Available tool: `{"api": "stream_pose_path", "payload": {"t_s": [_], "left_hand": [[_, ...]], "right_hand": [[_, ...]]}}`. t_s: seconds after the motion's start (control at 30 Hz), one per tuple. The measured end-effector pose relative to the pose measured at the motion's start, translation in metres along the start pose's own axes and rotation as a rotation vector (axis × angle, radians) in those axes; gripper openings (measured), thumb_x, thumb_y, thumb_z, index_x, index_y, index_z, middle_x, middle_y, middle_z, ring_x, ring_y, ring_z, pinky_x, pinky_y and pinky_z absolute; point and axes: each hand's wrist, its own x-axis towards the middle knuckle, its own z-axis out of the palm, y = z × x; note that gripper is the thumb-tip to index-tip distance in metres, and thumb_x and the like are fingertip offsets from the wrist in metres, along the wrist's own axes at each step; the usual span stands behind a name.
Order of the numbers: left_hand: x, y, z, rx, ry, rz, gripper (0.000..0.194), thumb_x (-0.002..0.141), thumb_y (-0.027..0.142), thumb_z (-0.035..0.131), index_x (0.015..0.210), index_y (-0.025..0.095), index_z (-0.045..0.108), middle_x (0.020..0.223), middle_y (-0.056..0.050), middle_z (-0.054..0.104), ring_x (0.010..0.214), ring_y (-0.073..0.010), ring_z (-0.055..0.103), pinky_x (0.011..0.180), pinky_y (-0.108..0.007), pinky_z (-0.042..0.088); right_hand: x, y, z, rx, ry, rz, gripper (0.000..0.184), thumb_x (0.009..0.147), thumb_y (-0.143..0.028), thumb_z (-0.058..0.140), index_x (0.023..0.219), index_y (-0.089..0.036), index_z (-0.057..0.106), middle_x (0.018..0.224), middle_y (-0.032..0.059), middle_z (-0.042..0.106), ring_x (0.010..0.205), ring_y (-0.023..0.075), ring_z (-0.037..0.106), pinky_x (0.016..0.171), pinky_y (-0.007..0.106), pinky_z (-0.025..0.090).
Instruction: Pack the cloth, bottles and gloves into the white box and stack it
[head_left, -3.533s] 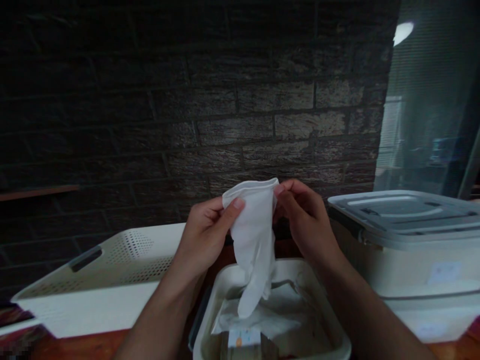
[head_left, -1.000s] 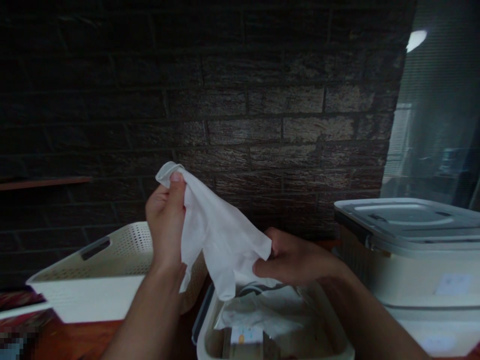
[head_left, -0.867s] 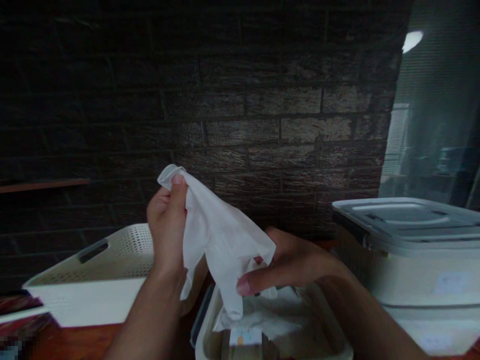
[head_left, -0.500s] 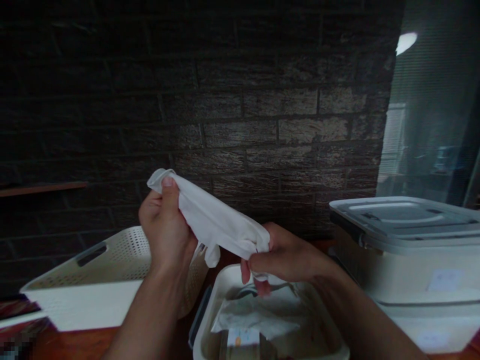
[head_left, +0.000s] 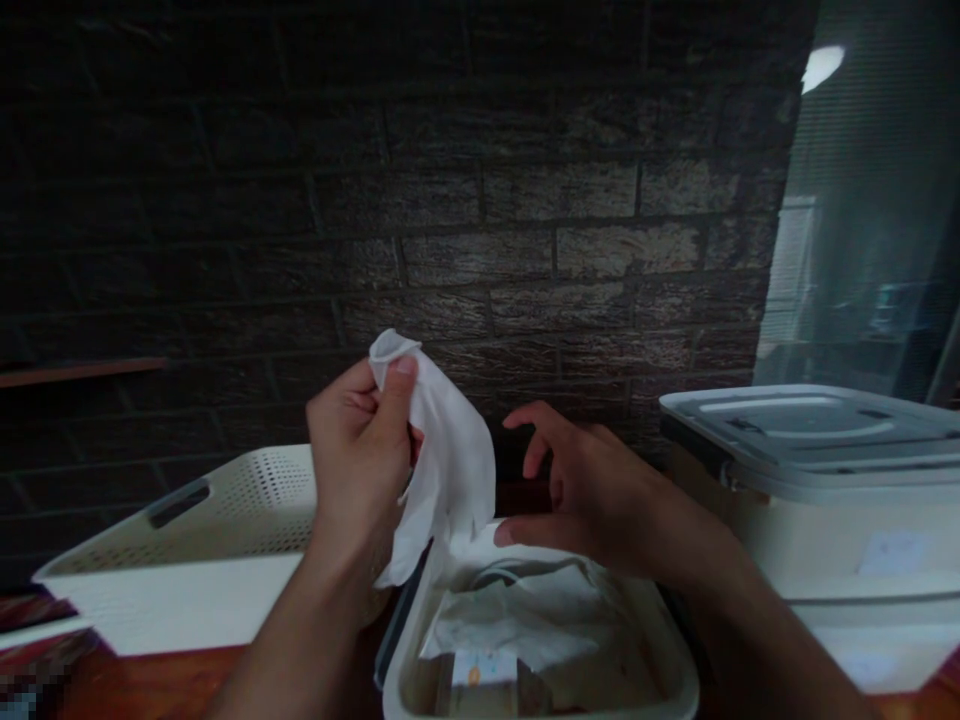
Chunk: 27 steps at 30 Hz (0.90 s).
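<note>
My left hand (head_left: 360, 440) is closed on a white glove (head_left: 454, 450), pinching it near its cuff edge between thumb and fingers. The glove hangs down to the right, its lower end loose above the rim of an open white box (head_left: 409, 655). To the right of the glove, my right hand (head_left: 570, 480) has its fingers curved and apart, holding nothing. Inside the box lie crumpled white material (head_left: 525, 615), which I cannot identify further, and a clear packet with a printed label (head_left: 484, 668).
A white perforated basket (head_left: 187, 610) stands at the left. Stacked lidded boxes (head_left: 810, 480) stand at the right, on a reddish-brown table (head_left: 180, 680). Behind everything rises a dark brick wall (head_left: 450, 200), with a narrow wooden ledge (head_left: 82, 372) at the left.
My right hand has let go of the glove's lower end and opened. The glove, stretched between both hands before, now droops from my left hand, which has moved right.
</note>
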Motion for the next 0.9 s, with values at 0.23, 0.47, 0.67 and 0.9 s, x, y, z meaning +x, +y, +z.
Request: {"api": "stream_pose_path", "payload": {"t_s": [0.23,0.47,0.67,0.9], "left_hand": [[-0.009,0.006,0.007,0.006,-0.081,-0.058,0.027,0.091,0.04,0.075,0.072,0.022,0.068,0.047,0.005,0.051,0.034,-0.0093,0.04,0.031,-0.022,0.025],[-0.004,0.001,0.004,-0.113,-0.039,-0.046,0.025,0.09,0.036,0.076,0.072,0.021,0.068,0.05,0.005,0.047,0.041,-0.0101,0.04,0.037,-0.023,0.029],[0.004,-0.009,0.002,-0.131,-0.032,-0.004,0.024,0.091,0.038,0.075,0.074,0.021,0.07,0.051,0.006,0.047,0.041,-0.0095,0.041,0.04,-0.023,0.033],[0.004,0.0,-0.002,-0.194,-0.021,-0.043,0.029,0.094,0.038,0.073,0.073,0.021,0.062,0.051,0.007,0.05,0.037,-0.0077,0.039,0.036,-0.025,0.027]], "right_hand": [[-0.006,-0.021,0.007,0.146,-0.384,-0.249,0.062,0.091,-0.033,0.072,0.151,-0.031,0.058,0.11,0.001,0.078,0.078,0.0137,0.07,0.077,0.025,0.05],[0.003,-0.013,0.018,0.141,-0.416,-0.256,0.054,0.089,-0.043,0.074,0.138,-0.021,0.07,0.104,0.0064,0.08,0.087,0.0184,0.074,0.086,0.027,0.053],[0.001,-0.013,0.022,0.441,-0.355,-0.113,0.032,0.083,-0.044,0.083,0.103,-0.019,0.084,0.078,0.0017,0.077,0.064,0.0128,0.065,0.06,0.022,0.047],[0.007,-0.018,0.028,0.78,-0.117,0.064,0.037,0.072,-0.03,0.092,0.081,-0.02,0.059,0.066,-0.0067,0.055,0.057,0.0078,0.046,0.05,0.02,0.033]]}}
